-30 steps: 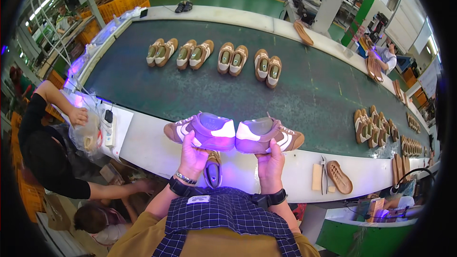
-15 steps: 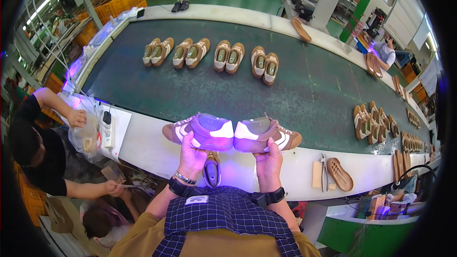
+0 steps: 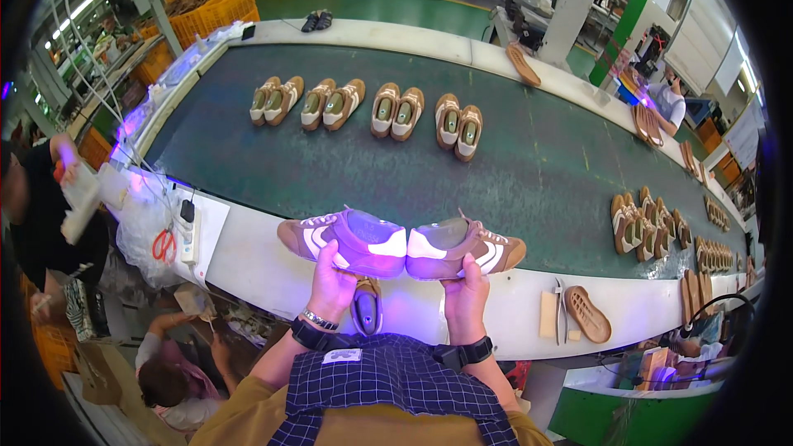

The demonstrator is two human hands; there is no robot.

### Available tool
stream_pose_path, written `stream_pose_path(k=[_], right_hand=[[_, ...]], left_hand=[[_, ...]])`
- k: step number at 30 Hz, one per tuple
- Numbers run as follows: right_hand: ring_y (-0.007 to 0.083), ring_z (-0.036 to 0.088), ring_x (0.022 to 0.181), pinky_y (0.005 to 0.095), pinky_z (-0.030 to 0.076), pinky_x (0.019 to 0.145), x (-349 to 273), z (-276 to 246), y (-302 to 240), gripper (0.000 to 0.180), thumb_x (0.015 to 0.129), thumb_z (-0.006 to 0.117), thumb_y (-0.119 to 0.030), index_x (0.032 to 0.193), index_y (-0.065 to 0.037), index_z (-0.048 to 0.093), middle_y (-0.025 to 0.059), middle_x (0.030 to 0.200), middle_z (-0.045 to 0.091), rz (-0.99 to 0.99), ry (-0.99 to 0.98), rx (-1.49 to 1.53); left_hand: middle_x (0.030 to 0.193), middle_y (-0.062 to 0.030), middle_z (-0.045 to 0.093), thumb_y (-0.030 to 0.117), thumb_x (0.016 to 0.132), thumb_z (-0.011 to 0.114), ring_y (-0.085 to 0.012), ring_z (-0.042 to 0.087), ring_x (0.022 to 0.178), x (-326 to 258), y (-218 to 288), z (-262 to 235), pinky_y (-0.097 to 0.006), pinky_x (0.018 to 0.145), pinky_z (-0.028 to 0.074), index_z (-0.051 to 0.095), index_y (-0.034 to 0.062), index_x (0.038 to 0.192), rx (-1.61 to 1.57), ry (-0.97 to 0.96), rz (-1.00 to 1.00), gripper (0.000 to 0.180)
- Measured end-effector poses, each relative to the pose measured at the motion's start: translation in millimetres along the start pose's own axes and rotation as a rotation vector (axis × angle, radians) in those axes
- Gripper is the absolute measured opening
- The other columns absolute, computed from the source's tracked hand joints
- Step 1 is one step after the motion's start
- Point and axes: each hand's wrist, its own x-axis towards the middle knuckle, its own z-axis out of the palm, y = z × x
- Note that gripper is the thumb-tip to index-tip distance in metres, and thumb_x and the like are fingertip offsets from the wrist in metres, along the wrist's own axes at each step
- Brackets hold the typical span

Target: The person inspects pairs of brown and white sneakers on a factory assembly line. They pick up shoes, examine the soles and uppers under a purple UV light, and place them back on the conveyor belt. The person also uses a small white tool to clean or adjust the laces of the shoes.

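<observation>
co-worker (image 3: 41,227) farther left, wearer's hands (image 3: 332,291) on shoes (image 3: 357,249)

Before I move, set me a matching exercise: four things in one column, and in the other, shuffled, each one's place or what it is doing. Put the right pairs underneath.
1. Left hand
2. Pliers
3. Right hand
4. White power strip

A. Holding the shoe with its toe to the right
B. Left of both held shoes
C. Holding the shoe with its toe to the left
D. Between a tan rectangular piece and a loose brown sole

Pairs: 1-C, 2-D, 3-A, 4-B
</observation>
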Motion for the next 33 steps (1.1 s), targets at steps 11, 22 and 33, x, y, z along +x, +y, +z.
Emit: stream_pose_path(k=[11,22,33], right_hand=[[0.0245,0.057,0.102,0.042,0.051,0.084,-1,4,-8,0.039,0.089,0.051,-0.016,0.123,0.001,0.041,0.012,0.116,0.053,-0.092,0.019,-0.125],[0.0213,0.057,0.103,0.0382,0.047,0.089,8,-24,-19,0.037,0.086,0.054,-0.016,0.119,0.0,0.048,0.01,0.113,0.056,0.181,-0.058,0.039],[0.0256,0.054,0.107,0.0367,0.038,0.1,13,-93,5,0.052,0.072,0.055,-0.009,0.121,0.003,0.047,0.0124,0.116,0.057,0.52,-0.19,-0.013]], left_hand=[[0.115,-0.0079,0.055,0.024,0.089,0.051,-0.0199,0.054,0.106,-1,-1,2,-0.037,0.093,0.043,0.046,0.0041,0.119,0.028,-0.018,0.022,0.036],[0.114,-0.0068,0.057,0.031,0.088,0.05,-0.02,0.054,0.106,8,11,-27,-0.035,0.095,0.042,0.049,0.0057,0.119,-0.047,0.012,-0.09,0.039],[0.105,-0.0116,0.06,0.02,0.086,0.052,-0.021,0.058,0.091,-17,54,-129,-0.033,0.082,0.046,0.056,0.0003,0.111,1.102,0.275,0.16,0.032]])
